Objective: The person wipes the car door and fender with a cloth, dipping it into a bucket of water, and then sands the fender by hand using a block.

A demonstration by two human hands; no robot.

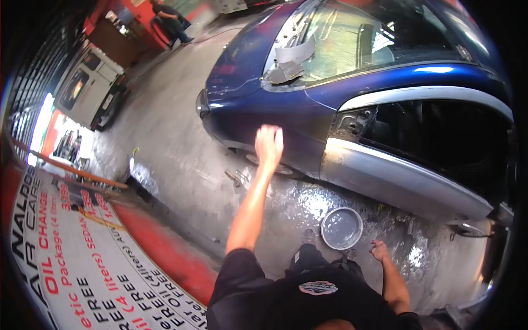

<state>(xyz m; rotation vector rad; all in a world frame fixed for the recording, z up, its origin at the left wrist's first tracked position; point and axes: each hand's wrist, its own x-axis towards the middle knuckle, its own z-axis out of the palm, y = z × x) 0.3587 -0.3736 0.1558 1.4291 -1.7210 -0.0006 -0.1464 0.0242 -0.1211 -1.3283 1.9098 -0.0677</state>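
My left hand (pixel 269 144) reaches forward over the front fender (pixel 300 118) of a blue car, slightly blurred. Its fingers are pressed together and curled; whatever they may hold is hidden. Low on the right, my right hand (pixel 378 250) hangs near a round bucket (pixel 342 248) of greyish water, with its fingers curled in and nothing showing in them. Bare, greyish metal covers the car's front door (pixel 385 170), whose window opening has no glass. Grey sheets (pixel 287 71) that look like sandpaper lie at the base of the windshield.
Wet concrete floor (pixel 313 201) surrounds the bucket. A small metal object (pixel 234 177) lies by the front wheel. To the left stand a printed oil-change sign (pixel 82 264) and a white vehicle (pixel 91 82). Someone sits (pixel 171 22) at the far back.
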